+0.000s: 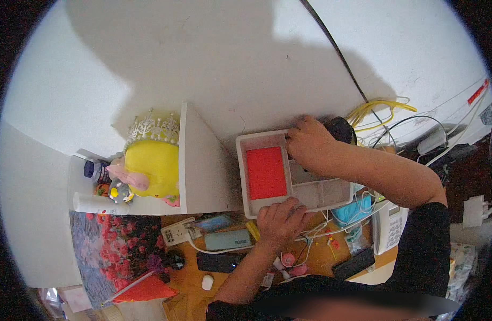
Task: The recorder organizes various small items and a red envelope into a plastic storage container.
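A white plastic divided box [242, 176] stands against the wall, to the right of a white shelf. In its left compartment lies a flat red rectangular piece [267, 172]. The compartments on the right are partly hidden under my right arm. My left hand [281, 222] is closed on the near rim, its fingers curled over the edge. At the far side, my right hand [310, 140] has its fingers bent down around the back rim by the divider; its fingertips are partly hidden. A dark rounded object [340, 130] sits just behind my right wrist.
The white shelf [208, 166] holds a yellow plush toy [152, 163] with a crown [153, 130]. A power strip [179, 231], a grey-green case [228, 240], a black phone [220, 262] and a desk telephone [391, 227] lie on the wooden desk. Yellow cables [377, 111] hang at the right.
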The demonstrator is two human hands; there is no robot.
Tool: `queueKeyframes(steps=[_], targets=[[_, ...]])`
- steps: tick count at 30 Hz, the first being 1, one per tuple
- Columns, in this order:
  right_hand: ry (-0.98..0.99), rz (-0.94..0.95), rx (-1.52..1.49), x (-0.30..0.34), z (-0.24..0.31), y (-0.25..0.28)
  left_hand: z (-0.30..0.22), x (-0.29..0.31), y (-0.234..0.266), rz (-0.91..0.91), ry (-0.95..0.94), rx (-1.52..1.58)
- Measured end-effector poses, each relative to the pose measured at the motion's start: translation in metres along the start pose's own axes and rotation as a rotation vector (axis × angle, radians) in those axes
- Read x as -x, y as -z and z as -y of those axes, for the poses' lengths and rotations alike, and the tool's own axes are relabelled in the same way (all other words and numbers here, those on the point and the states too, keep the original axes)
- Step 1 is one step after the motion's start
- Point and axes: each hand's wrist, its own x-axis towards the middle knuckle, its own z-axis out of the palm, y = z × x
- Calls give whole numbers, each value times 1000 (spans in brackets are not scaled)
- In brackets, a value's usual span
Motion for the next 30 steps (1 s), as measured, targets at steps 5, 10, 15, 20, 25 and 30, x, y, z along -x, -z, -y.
queueKeyframes(steps=[5,10,15,20,25,30], targets=[[-82,15,-289,18,-10,26,-1,-2,5,-20,-4,-31],[-80,181,-309,7,-12,21,-1,-3,1,9,-7,-14],[80,411,-248,-3,-10,17,1,-2,1,25,2,-15],[88,235,-545,11,-19,3,-1,-1,-1,-15,-12,-20],[50,139,-693,16,-17,19,3,1,0,-13,-25,-9],[-201,256,-428,14,-8,42,2,0,-2,-26,-41,-35]])
